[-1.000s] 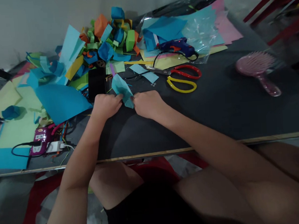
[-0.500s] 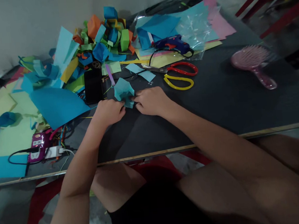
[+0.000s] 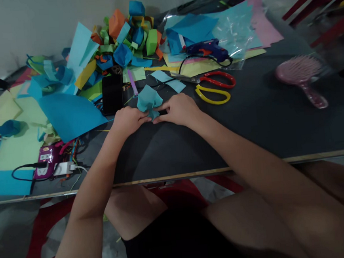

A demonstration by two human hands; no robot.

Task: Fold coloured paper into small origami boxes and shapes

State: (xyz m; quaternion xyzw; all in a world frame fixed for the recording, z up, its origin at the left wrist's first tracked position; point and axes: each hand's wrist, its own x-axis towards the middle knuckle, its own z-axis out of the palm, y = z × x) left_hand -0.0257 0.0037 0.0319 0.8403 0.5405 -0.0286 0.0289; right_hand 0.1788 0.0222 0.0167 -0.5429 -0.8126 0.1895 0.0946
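A small folded piece of light-blue paper (image 3: 148, 101) stands on the dark table (image 3: 249, 131), held between both hands. My left hand (image 3: 128, 119) pinches its lower left side with curled fingers. My right hand (image 3: 178, 109) pinches its lower right side, fingertips pressed against the fold. The two hands almost touch under the paper, whose upper flaps stick up and spread apart.
Behind the hands lie a black phone (image 3: 112, 94), red-and-yellow scissors (image 3: 213, 86), a blue glue gun (image 3: 210, 49) and a heap of coloured folded papers (image 3: 123, 41). A pink hairbrush (image 3: 303, 75) lies right. A large blue sheet (image 3: 69, 115) and a purple device with cables (image 3: 45, 163) are left.
The light-blue paper has been worked from a narrow tilted shape into a wider one with spread flaps. Both hands stayed pinched on it and shifted slightly together.
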